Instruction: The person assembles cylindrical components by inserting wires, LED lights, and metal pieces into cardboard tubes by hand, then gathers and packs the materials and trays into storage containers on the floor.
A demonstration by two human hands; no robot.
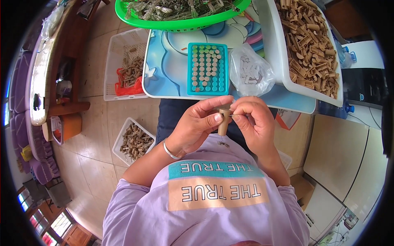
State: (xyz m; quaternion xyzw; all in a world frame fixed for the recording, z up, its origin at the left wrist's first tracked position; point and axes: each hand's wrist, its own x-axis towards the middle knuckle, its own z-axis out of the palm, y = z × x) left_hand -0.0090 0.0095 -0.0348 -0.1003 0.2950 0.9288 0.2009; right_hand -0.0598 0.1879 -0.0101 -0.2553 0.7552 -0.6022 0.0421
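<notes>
Close to my body, my left hand (201, 121) holds a small tan tube (223, 128) upright between thumb and fingers. My right hand (253, 117) pinches a thin dark strand or pin at the tube's upper side; its exact kind is too small to tell. Below the tube hangs a small dark tangle (223, 144), seemingly on a fine thread. Just beyond my hands on the table stands a teal tray (225, 69) with rows of round tan and greenish pieces in its holes. A clear plastic bag (262, 80) with small pale pieces lies beside the tray.
A green basket (180, 25) of clear wrapped strands stands at the table's (164, 78) far side. At right is a white bin (301, 90) of tan half-tubes. Left, on the floor, are a white crate (113, 82) with a red bag and a smaller white tub (119, 149) of brown pieces.
</notes>
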